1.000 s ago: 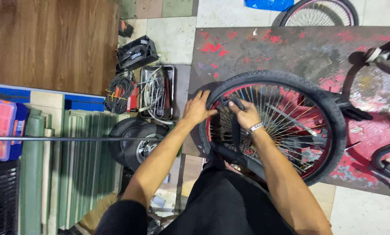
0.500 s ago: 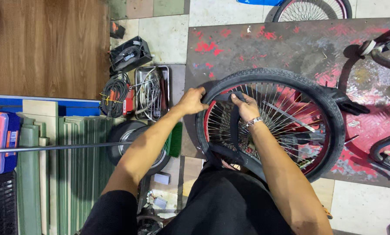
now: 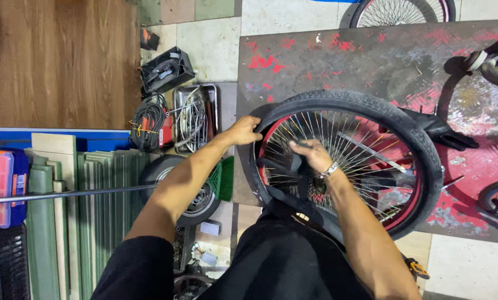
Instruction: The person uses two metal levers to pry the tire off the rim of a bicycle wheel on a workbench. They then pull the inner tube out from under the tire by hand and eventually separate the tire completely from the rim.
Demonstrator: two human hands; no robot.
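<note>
Spoked bicycle wheel (image 3: 349, 166) with its black tyre (image 3: 371, 108) fills the middle of my head view, lying over a dark, red-flecked metal plate (image 3: 338, 61) on the floor. My left hand (image 3: 243, 130) grips the tyre's left edge, fingers curled over the bead and pulling it off the red rim (image 3: 271, 139). My right hand (image 3: 313, 155), wearing a metal bracelet (image 3: 329, 169), sits inside the wheel over the spokes, fingers closed around a limp black inner tube (image 3: 293, 183) that loops down toward my lap. Black frame parts (image 3: 443, 133) cross the tyre's right side. Left of the plate I see a metal tray of cables (image 3: 196, 116), a coil of wire (image 3: 149, 125), a black tool case (image 3: 166, 69), a small scooter wheel (image 3: 196, 194) and a green brush (image 3: 224, 178). Another wheel (image 3: 399, 11) shows at the top edge.
</note>
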